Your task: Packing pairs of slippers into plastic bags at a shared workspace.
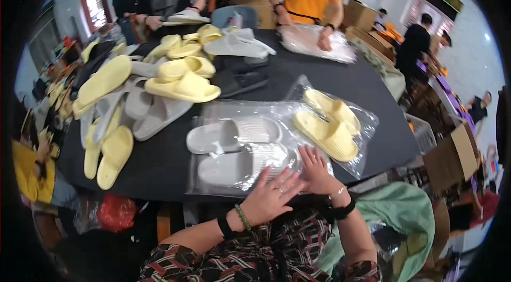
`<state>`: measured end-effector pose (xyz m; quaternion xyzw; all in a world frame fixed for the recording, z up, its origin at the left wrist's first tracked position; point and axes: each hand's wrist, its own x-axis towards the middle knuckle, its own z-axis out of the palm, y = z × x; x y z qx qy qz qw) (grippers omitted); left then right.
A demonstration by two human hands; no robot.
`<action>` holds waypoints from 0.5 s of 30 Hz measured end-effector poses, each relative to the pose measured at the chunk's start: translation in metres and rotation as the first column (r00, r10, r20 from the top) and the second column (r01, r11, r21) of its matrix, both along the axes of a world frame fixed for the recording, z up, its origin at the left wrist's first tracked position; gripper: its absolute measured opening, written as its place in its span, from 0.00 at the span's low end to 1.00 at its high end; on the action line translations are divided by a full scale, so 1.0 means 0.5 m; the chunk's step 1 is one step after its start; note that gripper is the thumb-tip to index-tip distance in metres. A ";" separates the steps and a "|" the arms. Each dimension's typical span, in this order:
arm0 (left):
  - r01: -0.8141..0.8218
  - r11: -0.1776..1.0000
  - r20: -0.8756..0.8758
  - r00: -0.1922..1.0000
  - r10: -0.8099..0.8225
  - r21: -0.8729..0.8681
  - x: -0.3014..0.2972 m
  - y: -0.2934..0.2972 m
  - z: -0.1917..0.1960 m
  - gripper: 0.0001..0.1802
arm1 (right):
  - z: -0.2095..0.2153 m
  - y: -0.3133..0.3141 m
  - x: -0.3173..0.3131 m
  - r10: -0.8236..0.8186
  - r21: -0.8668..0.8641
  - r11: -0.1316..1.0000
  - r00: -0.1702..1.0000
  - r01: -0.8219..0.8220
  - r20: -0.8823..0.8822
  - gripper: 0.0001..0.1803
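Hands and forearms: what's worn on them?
The left hand wears a ring, a green beaded bracelet and a black wristband; the right hand, a thin pale bracelet and a black band. The dark sleeves carry a red and white pattern.

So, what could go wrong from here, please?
The clear bag with grey slippers lies near the front edge of the table; it might slip off. The green bracelet behind the left hand could catch that bag. The loosely heaped yellow slippers might tumble.
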<state>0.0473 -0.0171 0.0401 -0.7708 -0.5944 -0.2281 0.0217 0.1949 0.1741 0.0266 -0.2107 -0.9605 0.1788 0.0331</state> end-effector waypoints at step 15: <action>-0.001 1.000 -0.248 0.969 -0.001 -0.008 0.013 0.021 -0.067 0.34 | 0.008 0.257 0.030 -0.431 0.088 0.867 0.827 0.490 -0.360 0.23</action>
